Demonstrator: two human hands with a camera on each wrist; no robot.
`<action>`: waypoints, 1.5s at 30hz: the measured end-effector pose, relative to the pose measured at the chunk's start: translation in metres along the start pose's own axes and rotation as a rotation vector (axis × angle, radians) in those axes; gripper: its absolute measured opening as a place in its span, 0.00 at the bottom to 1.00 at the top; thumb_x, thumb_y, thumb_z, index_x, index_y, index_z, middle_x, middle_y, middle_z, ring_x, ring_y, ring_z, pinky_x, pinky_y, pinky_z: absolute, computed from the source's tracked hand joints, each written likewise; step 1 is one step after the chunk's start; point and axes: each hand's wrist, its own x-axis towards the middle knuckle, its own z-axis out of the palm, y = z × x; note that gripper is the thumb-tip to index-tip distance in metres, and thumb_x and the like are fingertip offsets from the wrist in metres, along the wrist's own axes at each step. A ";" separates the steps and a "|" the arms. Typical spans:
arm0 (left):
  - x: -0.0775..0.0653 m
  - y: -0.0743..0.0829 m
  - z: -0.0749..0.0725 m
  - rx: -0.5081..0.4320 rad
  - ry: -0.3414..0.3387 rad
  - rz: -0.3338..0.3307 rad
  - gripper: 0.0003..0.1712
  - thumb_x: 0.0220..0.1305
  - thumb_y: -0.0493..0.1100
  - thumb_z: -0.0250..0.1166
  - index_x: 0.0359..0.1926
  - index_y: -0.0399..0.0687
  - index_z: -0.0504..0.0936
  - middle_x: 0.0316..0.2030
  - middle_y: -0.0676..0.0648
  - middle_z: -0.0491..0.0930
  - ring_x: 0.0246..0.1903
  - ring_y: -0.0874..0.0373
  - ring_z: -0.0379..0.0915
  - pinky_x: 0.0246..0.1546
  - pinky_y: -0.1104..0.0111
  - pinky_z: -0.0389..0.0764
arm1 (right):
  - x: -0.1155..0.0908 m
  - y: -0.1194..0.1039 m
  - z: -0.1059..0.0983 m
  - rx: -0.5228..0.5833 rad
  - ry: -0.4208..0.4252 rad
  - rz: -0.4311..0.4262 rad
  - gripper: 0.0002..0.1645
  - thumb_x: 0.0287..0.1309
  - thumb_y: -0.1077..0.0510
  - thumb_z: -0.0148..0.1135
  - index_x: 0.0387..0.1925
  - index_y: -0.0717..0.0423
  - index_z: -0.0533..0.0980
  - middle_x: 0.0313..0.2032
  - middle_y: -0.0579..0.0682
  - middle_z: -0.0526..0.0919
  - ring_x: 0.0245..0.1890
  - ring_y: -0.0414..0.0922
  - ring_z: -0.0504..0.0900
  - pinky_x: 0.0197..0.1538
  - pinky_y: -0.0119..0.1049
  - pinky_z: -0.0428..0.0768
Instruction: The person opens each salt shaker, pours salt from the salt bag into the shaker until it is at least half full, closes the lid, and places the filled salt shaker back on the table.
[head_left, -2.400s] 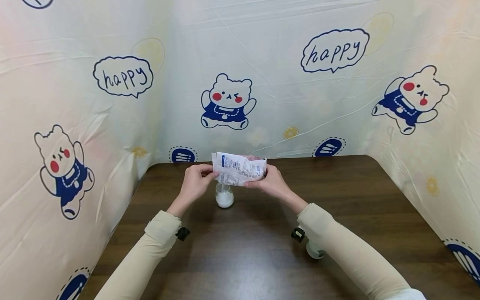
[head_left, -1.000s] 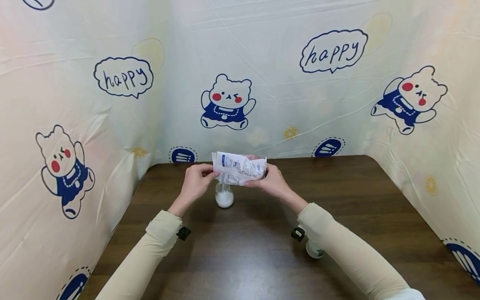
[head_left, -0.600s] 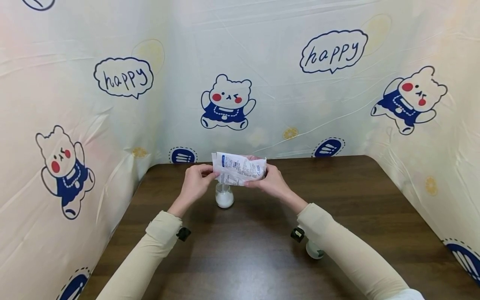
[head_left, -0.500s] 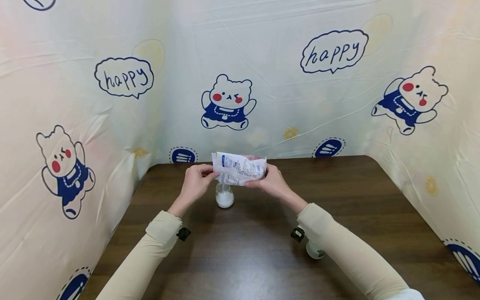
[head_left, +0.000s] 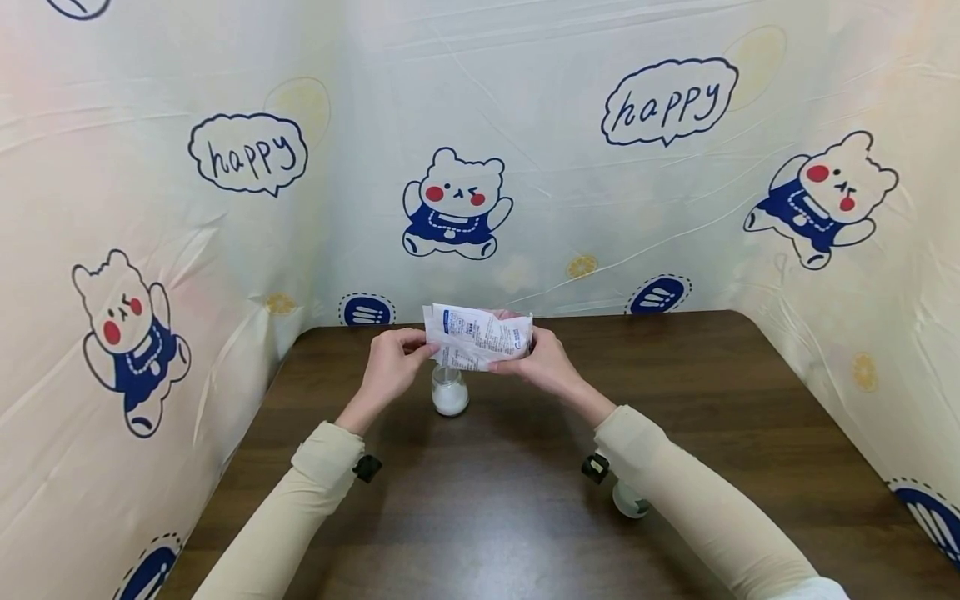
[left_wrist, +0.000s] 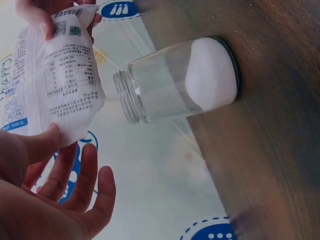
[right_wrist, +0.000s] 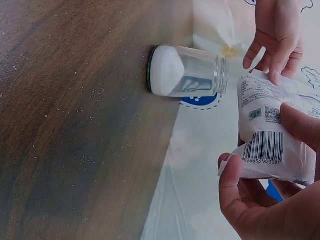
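A white printed bag (head_left: 478,340) is held on its side over a small clear glass jar (head_left: 450,395). My left hand (head_left: 390,364) pinches the bag's open end between thumb and forefinger, its other fingers spread loosely in the left wrist view. At the opposite end my right hand (head_left: 546,363) grips the bag, thumb near the barcode in the right wrist view. The jar (left_wrist: 175,80) stands upright on the table, with a sloping heap of white grains (left_wrist: 212,75) in its lower part. Between the bag's corner and the jar's threaded mouth shows a faint pale streak.
Fine white grains (right_wrist: 75,102) are scattered over the dark wooden table (head_left: 495,492). Another small glass piece (head_left: 628,500) sits partly hidden by my right sleeve. A patterned cloth (head_left: 525,150) hangs behind the table and along its sides.
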 end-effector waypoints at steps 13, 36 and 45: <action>-0.001 0.000 0.000 0.005 0.000 0.000 0.09 0.70 0.36 0.72 0.48 0.40 0.91 0.43 0.43 0.90 0.36 0.49 0.83 0.40 0.56 0.86 | 0.000 -0.001 0.000 0.004 0.000 0.000 0.28 0.48 0.57 0.86 0.49 0.56 0.81 0.40 0.52 0.87 0.26 0.47 0.80 0.27 0.37 0.79; -0.001 -0.001 0.001 0.007 0.001 0.000 0.08 0.69 0.36 0.72 0.47 0.39 0.91 0.42 0.43 0.90 0.36 0.50 0.83 0.39 0.56 0.85 | -0.003 -0.003 -0.002 0.017 -0.004 0.006 0.28 0.48 0.56 0.86 0.49 0.56 0.81 0.40 0.52 0.87 0.27 0.46 0.80 0.28 0.36 0.79; 0.000 0.001 0.001 0.006 0.005 0.010 0.08 0.69 0.36 0.73 0.47 0.39 0.92 0.42 0.43 0.90 0.36 0.50 0.83 0.38 0.56 0.85 | -0.003 -0.003 -0.002 0.026 0.003 -0.026 0.26 0.48 0.58 0.86 0.48 0.55 0.82 0.40 0.52 0.87 0.26 0.47 0.81 0.27 0.37 0.79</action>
